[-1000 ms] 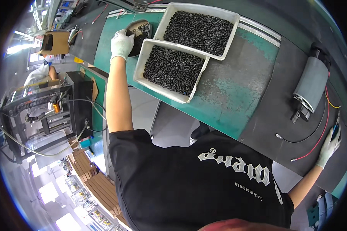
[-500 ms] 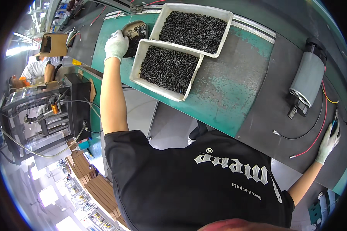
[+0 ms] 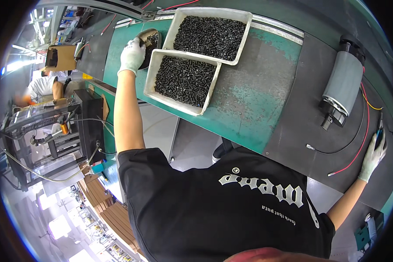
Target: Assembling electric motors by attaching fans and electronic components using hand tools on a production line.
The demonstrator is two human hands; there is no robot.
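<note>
At the far left of the bench my left hand (image 3: 132,55), in a white glove, is closed on the near-left rim of a small dark dish (image 3: 157,38). Small dark parts lie in the dish; my fingertips are partly hidden. Beside it stand two white trays full of short black pieces, a near tray (image 3: 149,84) and a far tray (image 3: 247,31). Away at the right edge, my gloved right hand (image 3: 373,156) is closed around a slim blue-handled tool (image 3: 378,132), whose tip points away from me.
A grey cylindrical motor (image 3: 344,85) with a threaded shaft lies on the dark mat at right. Its black lead (image 3: 336,153) and red lead (image 3: 358,155) trail toward me. Left of the bench are a black-framed machine (image 3: 89,118), an open carton (image 3: 62,57) and another person (image 3: 43,86).
The view has shifted slightly, so the trays and motor appear farther left and lower. The small dish looks more tilted beside my left hand. My right hand keeps its hold on the blue-handled tool.
</note>
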